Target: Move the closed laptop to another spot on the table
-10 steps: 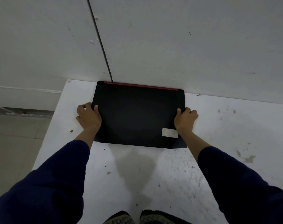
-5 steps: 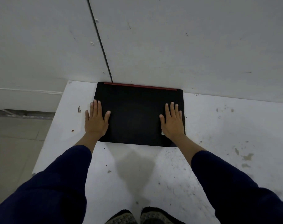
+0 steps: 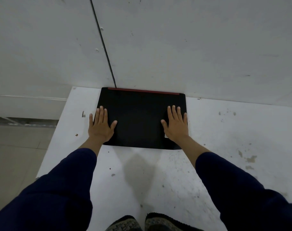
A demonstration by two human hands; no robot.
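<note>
Black and closed, the laptop [image 3: 142, 119] lay flat at the back of the white bench [image 3: 225, 147], its red-trimmed rear edge hard against the wall [image 3: 192, 47], with the left hand [image 3: 101, 126] and right hand [image 3: 175, 126] resting palm-down on its lid, fingers [image 3: 102, 112] spread apart and gripping nothing. Flat palms had no hold on the edges, so a push from there could have let them skid across the lid. A leftward shove risked sending the laptop toward the bench's near left edge and the floor [image 3: 17, 147] below.
</note>
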